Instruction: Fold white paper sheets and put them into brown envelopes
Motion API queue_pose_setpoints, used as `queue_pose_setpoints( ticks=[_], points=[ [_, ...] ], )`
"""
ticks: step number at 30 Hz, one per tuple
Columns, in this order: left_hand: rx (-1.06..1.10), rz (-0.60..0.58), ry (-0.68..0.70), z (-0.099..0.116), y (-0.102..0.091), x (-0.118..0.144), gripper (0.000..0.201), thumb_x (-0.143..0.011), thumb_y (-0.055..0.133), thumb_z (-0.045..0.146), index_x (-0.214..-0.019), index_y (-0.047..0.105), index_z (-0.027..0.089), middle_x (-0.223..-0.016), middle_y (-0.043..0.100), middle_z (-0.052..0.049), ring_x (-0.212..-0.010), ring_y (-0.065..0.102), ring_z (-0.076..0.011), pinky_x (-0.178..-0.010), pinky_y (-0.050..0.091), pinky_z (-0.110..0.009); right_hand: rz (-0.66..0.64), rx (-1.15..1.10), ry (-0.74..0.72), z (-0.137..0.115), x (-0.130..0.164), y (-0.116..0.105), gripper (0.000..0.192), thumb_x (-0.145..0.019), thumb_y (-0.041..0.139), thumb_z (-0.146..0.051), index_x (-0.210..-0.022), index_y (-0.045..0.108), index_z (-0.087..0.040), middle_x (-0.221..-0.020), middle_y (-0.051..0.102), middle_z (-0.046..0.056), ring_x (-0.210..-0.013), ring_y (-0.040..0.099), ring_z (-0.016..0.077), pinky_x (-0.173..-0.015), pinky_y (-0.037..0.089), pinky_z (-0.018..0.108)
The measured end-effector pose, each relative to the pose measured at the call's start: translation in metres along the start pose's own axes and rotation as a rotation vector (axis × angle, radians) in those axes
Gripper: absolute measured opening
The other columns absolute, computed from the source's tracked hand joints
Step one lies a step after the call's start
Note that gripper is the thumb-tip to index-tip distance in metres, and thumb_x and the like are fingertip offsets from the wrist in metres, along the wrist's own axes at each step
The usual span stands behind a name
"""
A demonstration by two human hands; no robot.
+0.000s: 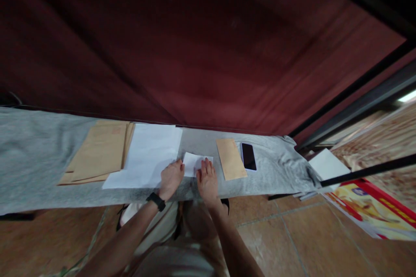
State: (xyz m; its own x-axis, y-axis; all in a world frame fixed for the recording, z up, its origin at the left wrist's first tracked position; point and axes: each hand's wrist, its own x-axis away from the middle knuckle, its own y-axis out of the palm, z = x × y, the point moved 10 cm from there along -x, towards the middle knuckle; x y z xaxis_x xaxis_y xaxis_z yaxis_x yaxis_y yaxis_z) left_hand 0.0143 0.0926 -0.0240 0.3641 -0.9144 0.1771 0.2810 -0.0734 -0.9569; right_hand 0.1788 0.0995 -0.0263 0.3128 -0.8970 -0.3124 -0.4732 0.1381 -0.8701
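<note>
A small folded piece of white paper lies on the grey cloth in front of me. My left hand, with a black watch at its wrist, is closed at the paper's left edge; its fingertips are partly hidden. Flat on the paper's right part rests my right hand, fingers stretched out. To the left, large white sheets lie beside and partly under a stack of brown envelopes. A single brown envelope lies just right of my right hand.
A dark-screened phone sits beside the single envelope. The grey cloth covers a narrow bench against a dark red panel. Black metal bars stand at right, near a red and yellow box on the tiled floor.
</note>
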Motion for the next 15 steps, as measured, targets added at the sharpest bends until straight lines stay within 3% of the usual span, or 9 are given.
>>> queue_pose_setpoints(
  ticks=[5,15],
  points=[
    [-0.002,0.006,0.012,0.002,-0.001,0.0,0.036,-0.103,0.036,0.031,-0.118,0.065,0.016,-0.103,0.075,-0.015,-0.097,0.073,-0.0261,-0.081,0.052,-0.034,-0.034,0.082,0.001,0.0,0.004,0.016,0.051,-0.107,0.042,-0.031,-0.152,0.044,-0.008,-0.159,0.041,0.021,-0.151,0.033,0.0281,-0.12,0.032,0.05],
    [-0.046,0.109,0.063,0.008,-0.001,0.002,0.039,-0.103,0.033,0.025,-0.128,0.06,0.011,-0.1,0.074,-0.015,-0.093,0.073,-0.0258,-0.078,0.054,-0.034,0.056,0.184,-0.031,-0.003,0.007,0.019,0.055,-0.108,0.039,-0.036,-0.155,0.038,-0.009,-0.162,0.034,0.023,-0.151,0.034,0.0313,-0.117,0.035,0.053]
  ],
)
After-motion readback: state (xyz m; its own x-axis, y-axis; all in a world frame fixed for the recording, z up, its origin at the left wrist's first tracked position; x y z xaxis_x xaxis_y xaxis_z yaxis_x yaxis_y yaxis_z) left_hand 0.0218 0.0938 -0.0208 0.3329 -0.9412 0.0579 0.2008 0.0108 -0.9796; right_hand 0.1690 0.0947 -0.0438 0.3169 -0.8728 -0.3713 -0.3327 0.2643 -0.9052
